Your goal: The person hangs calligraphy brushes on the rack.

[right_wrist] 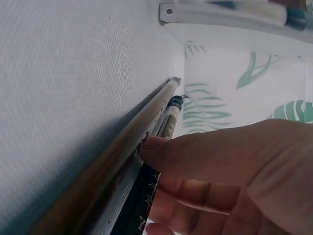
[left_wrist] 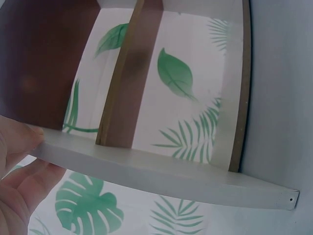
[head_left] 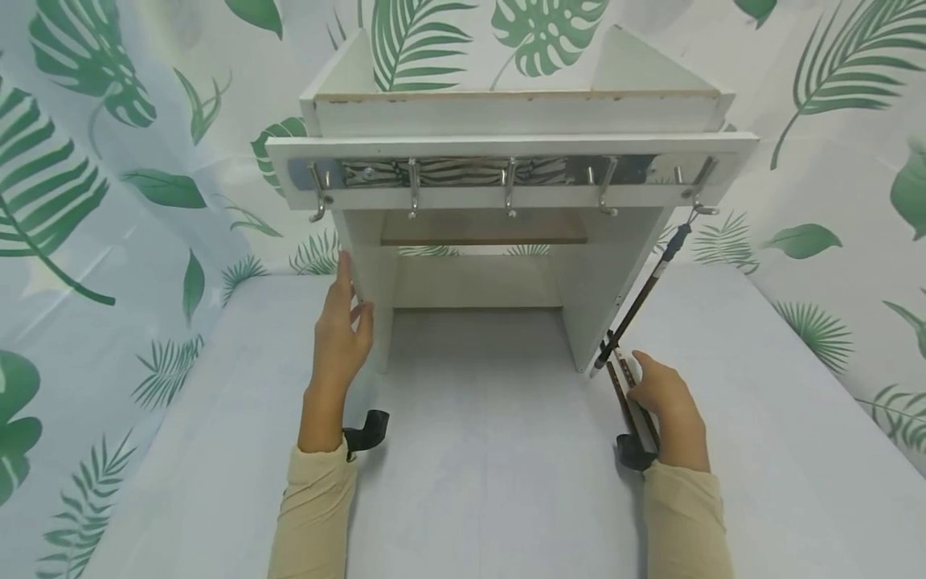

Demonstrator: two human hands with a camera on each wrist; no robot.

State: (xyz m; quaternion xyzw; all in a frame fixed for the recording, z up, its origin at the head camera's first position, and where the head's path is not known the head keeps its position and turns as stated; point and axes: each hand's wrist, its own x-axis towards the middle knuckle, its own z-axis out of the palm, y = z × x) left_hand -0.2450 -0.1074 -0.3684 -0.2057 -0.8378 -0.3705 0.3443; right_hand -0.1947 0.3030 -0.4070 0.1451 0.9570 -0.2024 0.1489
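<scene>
The white rack (head_left: 521, 117) is lightly gripped by the left hand (head_left: 338, 342), presumably for steadiness, while a dark brush (right_wrist: 141, 196) is pinched by the right hand (head_left: 669, 406), fingers curled.

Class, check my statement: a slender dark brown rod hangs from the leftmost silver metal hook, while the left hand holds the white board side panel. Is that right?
Not quite: the slender dark brown rod hangs from the rightmost silver metal hook, not the leftmost, as the head view shows. The left hand does hold the white board side panel.
</scene>
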